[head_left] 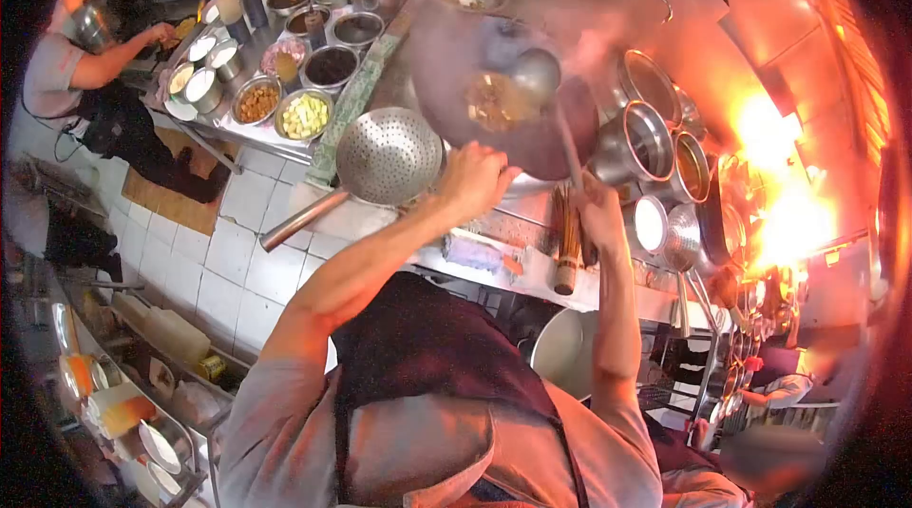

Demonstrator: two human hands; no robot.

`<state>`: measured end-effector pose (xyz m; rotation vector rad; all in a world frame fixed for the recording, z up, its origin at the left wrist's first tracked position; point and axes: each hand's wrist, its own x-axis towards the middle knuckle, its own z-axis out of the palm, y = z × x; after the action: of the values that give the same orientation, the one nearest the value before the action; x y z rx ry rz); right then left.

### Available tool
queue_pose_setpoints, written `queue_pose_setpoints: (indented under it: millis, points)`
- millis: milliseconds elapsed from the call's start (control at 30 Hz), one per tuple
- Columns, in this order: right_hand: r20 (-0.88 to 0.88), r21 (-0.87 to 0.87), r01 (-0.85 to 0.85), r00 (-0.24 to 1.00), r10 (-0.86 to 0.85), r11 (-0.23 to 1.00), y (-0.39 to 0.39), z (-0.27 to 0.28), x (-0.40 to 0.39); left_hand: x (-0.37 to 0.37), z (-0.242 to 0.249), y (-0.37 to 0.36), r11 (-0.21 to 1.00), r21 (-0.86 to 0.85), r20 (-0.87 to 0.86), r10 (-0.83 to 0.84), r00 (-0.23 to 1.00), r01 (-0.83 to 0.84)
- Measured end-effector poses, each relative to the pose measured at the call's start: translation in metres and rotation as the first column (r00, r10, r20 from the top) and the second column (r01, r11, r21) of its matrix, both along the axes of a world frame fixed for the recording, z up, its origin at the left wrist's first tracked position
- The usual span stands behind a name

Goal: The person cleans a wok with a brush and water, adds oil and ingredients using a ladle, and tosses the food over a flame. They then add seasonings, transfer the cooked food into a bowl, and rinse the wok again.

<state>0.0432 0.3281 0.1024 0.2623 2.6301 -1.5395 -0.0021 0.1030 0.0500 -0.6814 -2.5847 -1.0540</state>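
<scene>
Left hand (478, 181) clasps the near rim of the wok (541, 149); right hand (600, 211) grips the ladle (537, 74), its bowl beside the food (492, 101).

Bright flames (779, 213), tiled floor (218, 270), squeeze bottle (252, 0), brown mat (157, 194), perhaps cardboard

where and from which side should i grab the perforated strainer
Probably by the long metal handle of the perforated strainer, coming from the left: its free end juts out over the tiled floor, clear of the left forearm.
</scene>
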Motion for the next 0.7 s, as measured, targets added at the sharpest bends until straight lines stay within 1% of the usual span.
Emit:
queue_pose_setpoints:
  millis: [33,67,100,133,167,200,233,300,333,367,400,433,467,500,533,567,600,667,700]
  points:
    - [0.023,-0.214,-0.013,1.0,0.018,0.977,0.0,-0.011,0.005,-0.003,0.0,-0.001,1.0,-0.006,-0.004,-0.003,1.0,0.003]
    - [0.125,-0.445,0.046,0.992,0.011,0.894,-0.015,0.006,0.017,-0.002,0.004,-0.003,1.0,0.023,0.005,-0.013,1.0,0.013]
    - [0.138,-0.448,0.057,0.99,0.006,0.892,-0.009,-0.001,0.017,0.002,0.004,-0.003,0.998,0.056,0.024,-0.024,0.999,0.022]
    - [0.312,-0.835,0.2,0.94,0.141,0.513,0.005,-0.013,0.015,-0.004,0.003,-0.001,0.999,0.042,0.031,-0.022,0.999,0.021]
    - [0.365,-0.921,0.39,0.868,0.337,-0.008,0.012,-0.019,0.011,-0.011,-0.001,0.0,0.999,0.04,0.042,-0.028,0.999,0.026]
    - [0.5,-0.743,0.572,0.82,0.28,-0.348,0.0,-0.011,0.005,-0.018,-0.005,0.001,0.999,0.045,0.012,-0.009,1.0,0.008]
    - [0.497,-0.744,0.568,0.822,0.277,-0.351,-0.005,-0.009,0.01,-0.024,-0.008,0.003,0.999,0.052,-0.028,0.011,1.0,-0.01]
    - [0.409,-0.828,0.483,0.868,0.282,-0.286,-0.011,-0.003,0.015,-0.013,0.006,-0.003,0.999,0.041,-0.074,-0.002,0.997,0.005]
    - [0.349,-0.906,0.396,0.898,0.267,-0.148,-0.017,0.003,0.022,-0.005,0.015,-0.006,0.999,0.018,0.005,-0.028,1.0,0.028]
    - [0.354,-0.902,0.401,0.899,0.259,-0.158,-0.019,0.008,0.02,0.002,0.017,-0.007,0.998,-0.006,0.098,-0.054,0.994,0.055]
    - [0.344,-0.919,0.297,0.925,0.162,0.26,-0.02,0.01,0.018,-0.001,0.011,-0.005,0.998,0.037,0.038,-0.048,0.998,0.047]
    - [0.3,-0.745,0.178,0.95,0.085,0.643,-0.021,0.011,0.018,-0.004,0.004,-0.003,0.998,0.037,0.055,-0.059,0.997,0.057]
    - [0.214,-0.671,0.085,0.973,0.083,0.737,-0.027,0.009,0.016,-0.01,0.001,-0.002,0.999,0.022,0.037,-0.035,0.999,0.034]
    - [0.209,-0.665,0.08,0.974,0.083,0.743,-0.032,0.011,0.017,-0.018,0.001,-0.001,1.0,0.012,0.008,-0.004,1.0,0.004]
    - [0.106,-0.414,-0.02,0.992,0.07,0.91,-0.035,0.014,0.019,-0.018,-0.002,-0.003,0.999,0.014,0.037,-0.036,0.999,0.036]
    - [0.008,-0.124,-0.078,0.997,0.08,0.989,-0.037,0.017,0.024,-0.015,-0.001,-0.004,0.999,0.016,0.037,-0.043,0.998,0.042]
    - [0.014,-0.126,-0.066,0.998,0.068,0.99,-0.039,0.022,0.028,-0.01,0.001,-0.006,0.996,0.048,0.047,-0.072,0.996,0.069]
    - [-0.139,0.062,0.038,0.99,-0.029,0.997,-0.042,0.04,0.039,-0.011,0.006,-0.01,0.991,0.078,0.076,-0.112,0.991,0.106]
    - [-0.217,0.159,0.086,0.975,-0.05,0.984,-0.044,0.045,0.042,-0.022,-0.002,-0.009,0.991,0.088,0.092,-0.109,0.99,0.101]
